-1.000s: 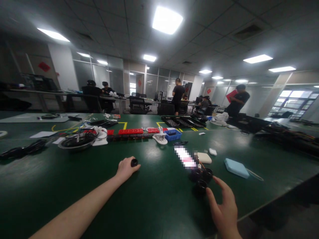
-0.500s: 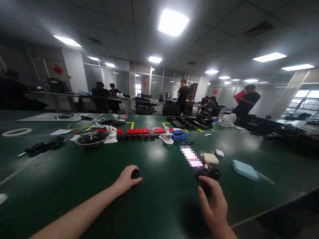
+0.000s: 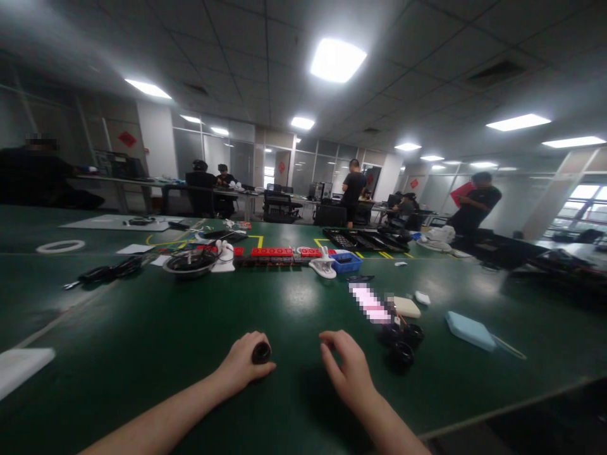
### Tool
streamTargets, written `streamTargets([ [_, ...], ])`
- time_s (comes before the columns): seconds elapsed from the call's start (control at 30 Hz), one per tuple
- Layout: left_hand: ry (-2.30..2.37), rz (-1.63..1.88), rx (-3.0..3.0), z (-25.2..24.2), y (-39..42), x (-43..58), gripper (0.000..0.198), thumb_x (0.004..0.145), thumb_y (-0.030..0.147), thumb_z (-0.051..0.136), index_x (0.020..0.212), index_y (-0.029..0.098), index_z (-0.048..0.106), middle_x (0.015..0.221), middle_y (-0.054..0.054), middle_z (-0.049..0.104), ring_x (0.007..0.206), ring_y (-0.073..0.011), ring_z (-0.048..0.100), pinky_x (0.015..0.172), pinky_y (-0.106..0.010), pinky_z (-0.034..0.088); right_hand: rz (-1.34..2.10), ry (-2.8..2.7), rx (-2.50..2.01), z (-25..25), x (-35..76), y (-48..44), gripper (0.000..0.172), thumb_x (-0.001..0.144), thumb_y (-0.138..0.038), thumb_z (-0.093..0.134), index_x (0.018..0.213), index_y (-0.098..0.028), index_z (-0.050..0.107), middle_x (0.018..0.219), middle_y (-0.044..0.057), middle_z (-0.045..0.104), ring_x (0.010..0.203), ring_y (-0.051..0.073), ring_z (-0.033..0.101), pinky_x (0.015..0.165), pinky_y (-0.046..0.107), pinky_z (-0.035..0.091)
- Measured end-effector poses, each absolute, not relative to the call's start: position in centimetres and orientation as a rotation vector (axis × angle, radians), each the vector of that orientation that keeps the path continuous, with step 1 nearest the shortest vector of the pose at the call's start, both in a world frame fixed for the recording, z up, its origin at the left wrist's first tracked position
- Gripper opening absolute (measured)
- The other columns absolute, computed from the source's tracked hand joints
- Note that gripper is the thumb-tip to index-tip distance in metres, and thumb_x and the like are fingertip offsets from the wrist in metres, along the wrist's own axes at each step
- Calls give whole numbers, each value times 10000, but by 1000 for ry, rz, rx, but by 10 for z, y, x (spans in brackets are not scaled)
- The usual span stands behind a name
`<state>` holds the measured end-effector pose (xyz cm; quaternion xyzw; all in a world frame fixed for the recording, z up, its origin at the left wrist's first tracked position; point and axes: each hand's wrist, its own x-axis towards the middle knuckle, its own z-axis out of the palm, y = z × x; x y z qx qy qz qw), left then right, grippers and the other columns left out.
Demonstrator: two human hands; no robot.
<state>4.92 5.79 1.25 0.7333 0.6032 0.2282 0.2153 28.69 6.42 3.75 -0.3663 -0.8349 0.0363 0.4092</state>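
Observation:
My left hand rests on the green table, its fingers wrapped round a short black cylinder with a round, hollow-looking end. To the right, my right hand hovers with curved fingers and the thumb apart, and nothing shows between them. Farther right lie several similar black round pieces, the front one apart from my right hand. A phone with a lit, blurred screen lies beyond them. Next to it is a cream-coloured flat case.
A light blue case with a strap lies at right. Along the back stand a blue bin, a white stand, red blocks and a round metal bowl with cables. Other people sit and stand beyond the table.
My right hand has moved left, away from the black round pieces, toward my left hand. My left hand still holds its cylinder. The view has shifted slightly, showing more of a white object at left.

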Motion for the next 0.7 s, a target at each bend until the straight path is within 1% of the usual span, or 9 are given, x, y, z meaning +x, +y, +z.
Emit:
streamTargets([
  [0.1, 1670, 627, 2055, 14, 51, 53, 201, 663, 351, 610, 791, 208, 550, 845, 8, 567, 835, -189, 518, 731, -283, 396, 100, -2212, -913, 39, 259, 65, 166, 831, -196, 417, 960, -162, 516, 772, 40, 566, 740, 162, 542, 668, 270, 434],
  [0.2, 1676, 622, 2061, 12, 44, 56, 205, 662, 355, 599, 783, 198, 547, 847, -5, 575, 827, -198, 522, 726, -289, 400, 80, -2356, -905, 40, 230, 63, 230, 796, -229, 494, 1018, -172, 506, 855, 48, 577, 788, 174, 536, 674, 264, 423],
  [0.23, 1680, 624, 2057, 11, 41, 56, 208, 664, 344, 592, 801, 194, 547, 861, -13, 578, 832, -201, 525, 730, -292, 402, 68, -2409, -897, 40, 222, 61, 221, 796, -252, 503, 1005, -181, 514, 865, 46, 578, 782, 174, 536, 670, 263, 418],
  [0.33, 1682, 637, 2036, 9, 34, 56, 261, 641, 267, 594, 883, 182, 546, 931, -34, 586, 886, -207, 532, 775, -291, 404, 29, -2548, -863, 40, 203, 56, 164, 797, -315, 514, 900, -190, 538, 801, 27, 586, 720, 173, 534, 628, 261, 405],
  [0.4, 1680, 645, 2016, 7, 30, 56, 296, 627, 244, 599, 911, 182, 544, 957, -37, 592, 916, -204, 537, 806, -284, 401, 4, -2619, -835, 40, 196, 53, 203, 784, -364, 531, 879, -185, 537, 779, 24, 592, 700, 175, 535, 612, 260, 400],
  [0.5, 1688, 647, 1985, 5, 27, 56, 301, 630, 290, 603, 905, 181, 545, 961, -48, 596, 926, -214, 542, 820, -294, 406, -26, -2684, -809, 37, 192, 53, 261, 762, -410, 546, 866, -172, 533, 772, 32, 599, 692, 179, 538, 601, 262, 399],
  [0.63, 1701, 656, 1988, 5, 26, 57, 303, 602, 294, 613, 873, 179, 544, 941, -56, 588, 905, -222, 537, 820, -314, 412, -57, -2710, -795, 28, 189, 57, 250, 747, -403, 548, 818, -163, 537, 753, 41, 606, 677, 181, 544, 594, 265, 405],
  [0.7, 1666, 655, 2009, 5, 24, 54, 351, 576, 301, 634, 891, 174, 546, 937, -55, 581, 881, -221, 534, 809, -322, 421, -66, -2710, -790, 23, 188, 59, 242, 732, -395, 551, 791, -161, 536, 741, 43, 610, 663, 181, 551, 587, 264, 410],
])
